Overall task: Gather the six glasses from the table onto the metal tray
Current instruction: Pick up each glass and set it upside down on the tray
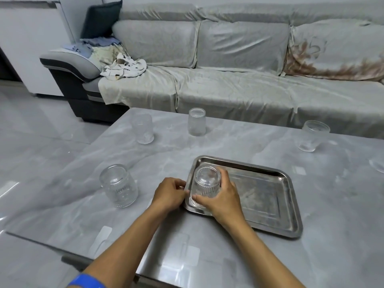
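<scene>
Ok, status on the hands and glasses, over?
Right hand gripping one glass at tray corner. Left hand on tray rim. Four glasses on table, a fifth cut off at right edge. Nothing in the way.

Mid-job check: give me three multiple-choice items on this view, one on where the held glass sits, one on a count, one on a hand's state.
1. Where is the held glass?
A. the tray's near-left corner
B. the sofa
C. the floor

2. How many glasses stand on the table fully in view, off the metal tray?
A. one
B. four
C. six

3. What is the left hand doing?
A. carrying a glass
B. resting at the tray's left rim
C. holding a cushion

Answers: 1 A, the right hand wraps it there; 2 B, two far, one left, one right; 3 B, its fingers meet the rim.
</scene>
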